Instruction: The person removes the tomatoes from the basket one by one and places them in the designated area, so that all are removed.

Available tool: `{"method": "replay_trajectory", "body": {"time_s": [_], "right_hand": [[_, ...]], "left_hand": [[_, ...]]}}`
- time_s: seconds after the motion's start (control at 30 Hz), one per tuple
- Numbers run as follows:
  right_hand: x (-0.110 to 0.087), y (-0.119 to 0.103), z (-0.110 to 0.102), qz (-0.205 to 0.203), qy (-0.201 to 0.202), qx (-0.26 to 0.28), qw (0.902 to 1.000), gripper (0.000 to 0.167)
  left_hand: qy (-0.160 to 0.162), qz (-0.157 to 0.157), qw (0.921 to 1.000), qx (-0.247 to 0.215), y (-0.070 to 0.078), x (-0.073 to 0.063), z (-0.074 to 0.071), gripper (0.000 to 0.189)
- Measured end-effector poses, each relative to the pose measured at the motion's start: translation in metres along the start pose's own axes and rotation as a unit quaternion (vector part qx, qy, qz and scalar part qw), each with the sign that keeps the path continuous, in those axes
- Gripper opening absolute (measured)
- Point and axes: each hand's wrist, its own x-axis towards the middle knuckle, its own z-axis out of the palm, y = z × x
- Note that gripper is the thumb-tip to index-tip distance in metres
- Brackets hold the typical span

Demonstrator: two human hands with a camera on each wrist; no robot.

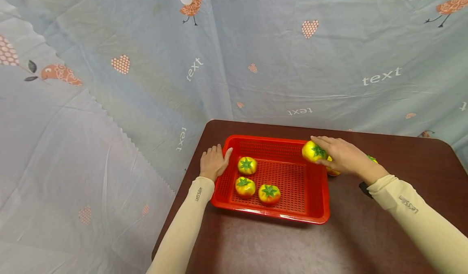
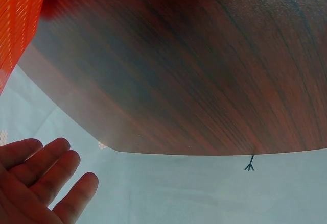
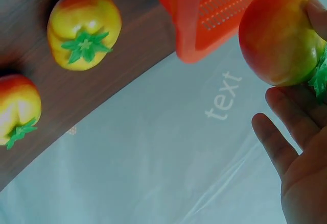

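Note:
My right hand (image 1: pixel 345 156) holds a yellow-red tomato (image 1: pixel 312 151) with a green leafy top between thumb and fingers, above the right rim of a red plastic basket (image 1: pixel 270 214). In the right wrist view, that tomato (image 3: pixel 276 38) is pinched at the right edge. My left hand (image 1: pixel 212 162) lies along the basket's left rim, fingers straight and thumb spread over the edge; it holds nothing. Inside the basket, towards the left, sit three similar tomatoes: one at the back (image 1: pixel 247 165), one in front of it (image 1: pixel 245 187) and one nearer the middle (image 1: pixel 269 195).
On the dark wooden table (image 1: pixel 270 245), two more tomatoes lie right of the basket, one (image 3: pixel 85 30) nearer it and another (image 3: pixel 19 112) farther off. My right hand partly covers them in the head view. A printed grey-blue curtain (image 1: pixel 263 83) hangs behind and to the left.

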Motion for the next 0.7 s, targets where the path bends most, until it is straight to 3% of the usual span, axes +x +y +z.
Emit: {"method": "replay_trajectory", "body": {"time_s": [0.7], "right_hand": [[-0.020,0.038,-0.010,0.057,0.015,-0.010,0.9982,0.074]], "left_hand": [[-0.003,0.000,1.0000,0.002,0.001,0.001,-0.002,0.083]]}}
